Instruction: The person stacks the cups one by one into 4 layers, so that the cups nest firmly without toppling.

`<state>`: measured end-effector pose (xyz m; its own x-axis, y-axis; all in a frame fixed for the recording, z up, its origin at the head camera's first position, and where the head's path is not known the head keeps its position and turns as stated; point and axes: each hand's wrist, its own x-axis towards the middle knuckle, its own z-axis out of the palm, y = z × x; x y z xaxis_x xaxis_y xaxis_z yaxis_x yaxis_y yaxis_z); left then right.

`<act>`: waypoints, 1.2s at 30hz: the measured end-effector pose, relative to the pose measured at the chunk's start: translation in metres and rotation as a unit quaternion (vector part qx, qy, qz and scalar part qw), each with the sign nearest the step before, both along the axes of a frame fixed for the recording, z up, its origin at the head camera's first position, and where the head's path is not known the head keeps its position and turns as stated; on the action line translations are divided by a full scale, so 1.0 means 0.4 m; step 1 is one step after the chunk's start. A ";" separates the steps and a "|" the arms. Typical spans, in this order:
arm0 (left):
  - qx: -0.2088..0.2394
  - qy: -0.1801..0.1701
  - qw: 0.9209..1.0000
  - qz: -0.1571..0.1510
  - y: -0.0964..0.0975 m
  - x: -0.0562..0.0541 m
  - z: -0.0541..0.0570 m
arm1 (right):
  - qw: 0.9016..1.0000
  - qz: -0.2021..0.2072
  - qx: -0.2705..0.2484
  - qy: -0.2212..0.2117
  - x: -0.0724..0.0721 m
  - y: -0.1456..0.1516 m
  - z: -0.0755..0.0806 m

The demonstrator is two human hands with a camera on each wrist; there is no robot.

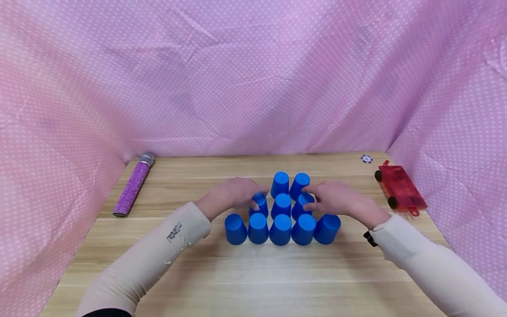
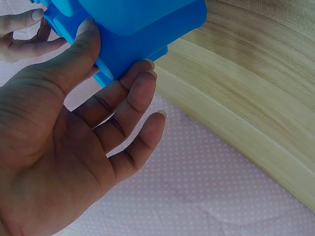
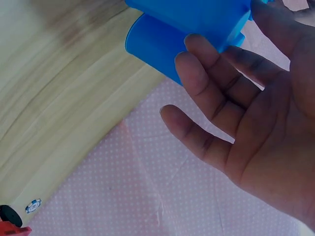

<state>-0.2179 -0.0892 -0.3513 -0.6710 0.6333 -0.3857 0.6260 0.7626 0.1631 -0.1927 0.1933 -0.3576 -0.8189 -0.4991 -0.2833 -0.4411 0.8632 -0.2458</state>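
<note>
Several blue upside-down cups [image 1: 280, 231] stand in three rows, with the longest row nearest me. My left hand [image 1: 233, 193] pinches the left cup [image 1: 259, 204] of the middle row; in the left wrist view its thumb and fingers lie on either side of a blue cup [image 2: 133, 49]. My right hand [image 1: 336, 198] holds the right cup [image 1: 302, 206] of the middle row between thumb and fingers. Two cups [image 1: 281, 185] make up the back row. The front row partly hides the middle cups' lower parts.
A purple glittery microphone [image 1: 134, 187] lies at the table's left. On the right are a red toy vehicle [image 1: 402, 187] with black wheels and a poker chip [image 1: 366, 159]. Pink dotted cloth [image 1: 253, 88] hangs around the wooden table [image 1: 253, 281].
</note>
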 end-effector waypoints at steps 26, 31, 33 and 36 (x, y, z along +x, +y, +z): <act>-0.006 -0.005 1.000 0.007 0.008 -0.004 0.006 | 1.000 -0.007 0.013 -0.015 0.006 -0.024 -0.009; -0.014 0.009 1.000 0.019 0.006 -0.017 0.025 | 1.000 -0.010 0.013 -0.016 0.006 -0.030 -0.008; -0.012 0.021 1.000 0.020 0.004 -0.028 0.038 | 1.000 -0.013 0.013 -0.017 0.005 -0.031 -0.009; 0.002 0.019 1.000 0.024 0.001 -0.048 0.059 | 1.000 -0.015 0.016 -0.019 0.005 -0.030 -0.009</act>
<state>-0.2372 -0.0887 -0.3276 -0.7146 0.6018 -0.3566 0.5947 0.7911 0.1434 -0.1906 0.1813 -0.3610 -0.8212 -0.4650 -0.3307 -0.4061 0.8835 -0.2336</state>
